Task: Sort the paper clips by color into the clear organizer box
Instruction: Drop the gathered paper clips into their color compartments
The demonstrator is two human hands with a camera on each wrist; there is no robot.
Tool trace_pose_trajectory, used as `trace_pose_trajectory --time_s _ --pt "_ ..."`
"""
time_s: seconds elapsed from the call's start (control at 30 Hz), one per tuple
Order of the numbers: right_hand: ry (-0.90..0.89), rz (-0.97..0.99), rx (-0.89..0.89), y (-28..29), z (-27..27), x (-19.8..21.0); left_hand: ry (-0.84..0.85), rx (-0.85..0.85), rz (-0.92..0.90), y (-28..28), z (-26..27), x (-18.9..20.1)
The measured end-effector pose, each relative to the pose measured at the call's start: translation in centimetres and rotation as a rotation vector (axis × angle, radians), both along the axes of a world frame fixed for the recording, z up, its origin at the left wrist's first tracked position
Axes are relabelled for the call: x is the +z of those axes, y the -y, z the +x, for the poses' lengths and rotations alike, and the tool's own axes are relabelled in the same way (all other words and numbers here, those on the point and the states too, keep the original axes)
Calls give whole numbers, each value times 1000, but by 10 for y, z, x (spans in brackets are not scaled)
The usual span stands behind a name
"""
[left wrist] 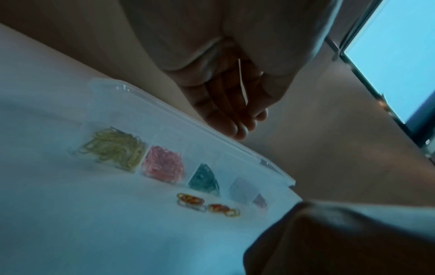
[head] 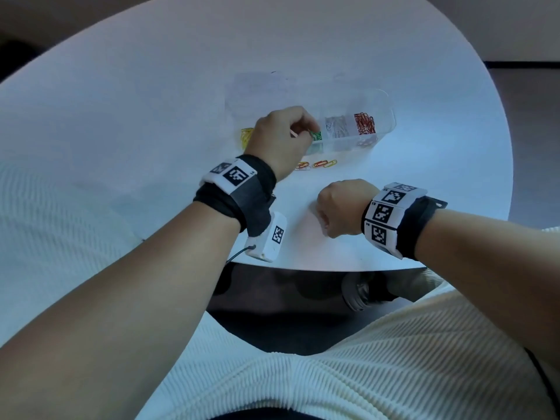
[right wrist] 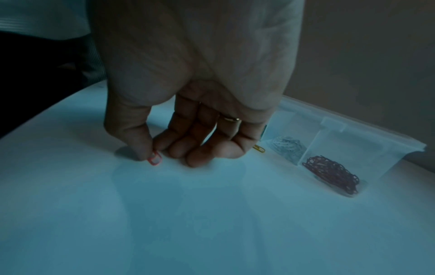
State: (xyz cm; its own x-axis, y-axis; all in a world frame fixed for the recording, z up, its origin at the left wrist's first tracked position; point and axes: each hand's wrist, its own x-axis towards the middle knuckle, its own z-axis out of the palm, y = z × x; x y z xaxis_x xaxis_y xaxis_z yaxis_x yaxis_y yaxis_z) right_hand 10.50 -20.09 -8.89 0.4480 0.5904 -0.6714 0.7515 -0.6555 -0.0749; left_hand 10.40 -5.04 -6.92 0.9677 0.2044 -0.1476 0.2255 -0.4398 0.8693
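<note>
The clear organizer box (head: 390,115) lies on the white table, with yellow clips (left wrist: 113,148), pink clips (left wrist: 162,165), green clips (head: 316,135), white clips (head: 336,126) and red clips (head: 365,122) in separate compartments. My left hand (head: 303,128) hovers over the box near the green compartment, thumb and fingers pinching a thin pale clip (left wrist: 242,81). Nearer the table's front edge, my right hand (right wrist: 155,148) rests on the table, thumb and forefinger pinching a pink clip (right wrist: 155,158). A few loose orange and yellow clips (head: 316,164) lie just in front of the box.
The round white table (head: 151,116) ends close to my body, and its near edge runs just below my right wrist. One yellow clip (right wrist: 259,148) shows behind my right fingers. A bright window (left wrist: 395,55) stands beyond the table.
</note>
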Motion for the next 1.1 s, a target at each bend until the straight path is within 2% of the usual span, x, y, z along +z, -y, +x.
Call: trace_pose_trajectory --time_s 0.13,0.23,0.3,0.4,0.5,0.6,0.7,0.9,1.1 --pt "-16 -24 -23 -2 -1 -2 -54 -119 129 9 -7 -15" --pt "-161 -4 -142 -2 15 10 -102 -164 181 8 -12 -28" --pt "-215 87 -254 -5 32 31 -86 -207 233 8 -14 -34" --pt "-164 323 -388 -14 53 62 -132 -333 388 10 -14 -45" --pt "-120 492 -412 -31 62 75 -159 -405 509 8 -17 -59" --pt "-21 637 -466 -52 67 65 -124 -412 583 5 -21 -68" --pt "71 742 -540 -66 71 43 -134 -364 521 2 -19 -68" --pt "159 686 -506 -56 72 29 -197 -223 353 -5 -17 -70" --pt "154 246 -354 -22 64 20 -188 -109 230 -4 -20 -77"
